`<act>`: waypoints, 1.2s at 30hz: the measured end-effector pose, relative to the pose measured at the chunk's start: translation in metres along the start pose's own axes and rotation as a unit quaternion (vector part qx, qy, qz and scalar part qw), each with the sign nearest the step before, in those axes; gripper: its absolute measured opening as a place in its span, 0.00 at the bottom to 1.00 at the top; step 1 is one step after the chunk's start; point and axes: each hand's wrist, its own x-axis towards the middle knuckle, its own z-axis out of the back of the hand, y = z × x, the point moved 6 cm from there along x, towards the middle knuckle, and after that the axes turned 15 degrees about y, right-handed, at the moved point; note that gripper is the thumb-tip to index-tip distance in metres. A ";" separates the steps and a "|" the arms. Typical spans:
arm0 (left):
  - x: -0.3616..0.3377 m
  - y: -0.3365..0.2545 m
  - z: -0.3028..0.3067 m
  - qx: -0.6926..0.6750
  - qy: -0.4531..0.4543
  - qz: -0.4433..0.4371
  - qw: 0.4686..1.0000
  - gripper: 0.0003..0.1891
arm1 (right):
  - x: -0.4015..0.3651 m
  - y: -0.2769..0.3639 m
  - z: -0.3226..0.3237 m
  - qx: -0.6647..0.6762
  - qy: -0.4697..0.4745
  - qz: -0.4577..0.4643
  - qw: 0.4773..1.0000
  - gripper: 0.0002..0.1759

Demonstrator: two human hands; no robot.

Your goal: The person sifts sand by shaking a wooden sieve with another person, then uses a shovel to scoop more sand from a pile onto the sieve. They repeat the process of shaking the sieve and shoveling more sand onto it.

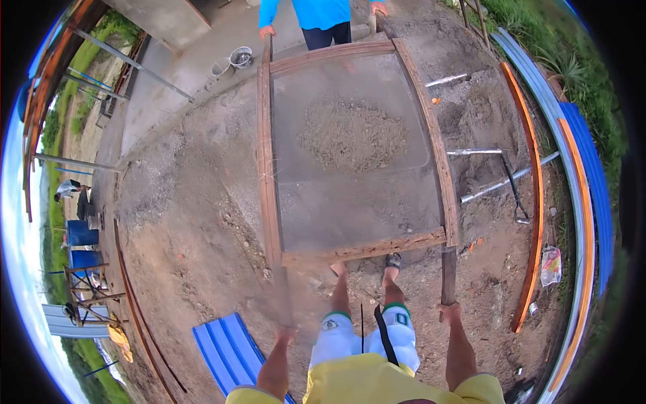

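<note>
Wood-framed sieve screen (363, 248) lies straight out from both hands, toward the far side; long axis runs near to far, side rails in line with the forearms. Gravelly sand heap (353, 135) sits on the far half of the mesh (356, 209), roughly centred between the rails, well apart from both hands; neither hand is clearly nearer to it. Near strip of mesh has no heap on it.

Grip: right hand (451, 311) is closed around the near end of the right handle (449, 276), no gap seen. Left hand (285, 334) is wrapped on the near end of the left handle (280, 296); blurred, exact finger placement can't be told. Neither hand touches the sand.

Far end: co-worker in blue shirt (323, 13), one hand (267, 31) on each far handle end. Near crossbar is above the wearer's feet. Blue corrugated sheet (232, 353) on the ground, near left; D-handled tool (517, 195) right of the frame.
</note>
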 end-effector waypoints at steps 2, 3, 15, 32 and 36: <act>0.034 -0.046 0.024 0.104 -0.032 -0.026 0.994 0.12 | 0.051 0.022 -0.004 -0.024 0.001 -0.013 1.000 0.22; 0.009 -0.142 0.053 0.147 -0.045 0.027 0.988 0.19 | 0.032 0.106 0.001 -0.033 -0.022 0.058 0.998 0.26; 0.010 -0.169 0.072 0.150 -0.095 0.017 0.984 0.26 | 0.031 0.121 -0.004 -0.115 -0.089 0.057 0.988 0.30; 0.020 -0.384 0.169 0.181 -0.085 -0.045 0.979 0.24 | 0.024 0.323 0.008 -0.151 -0.093 0.089 0.980 0.33; 0.022 -0.324 0.152 0.166 -0.114 -0.012 0.979 0.23 | 0.026 0.272 0.002 -0.196 -0.085 0.044 0.976 0.31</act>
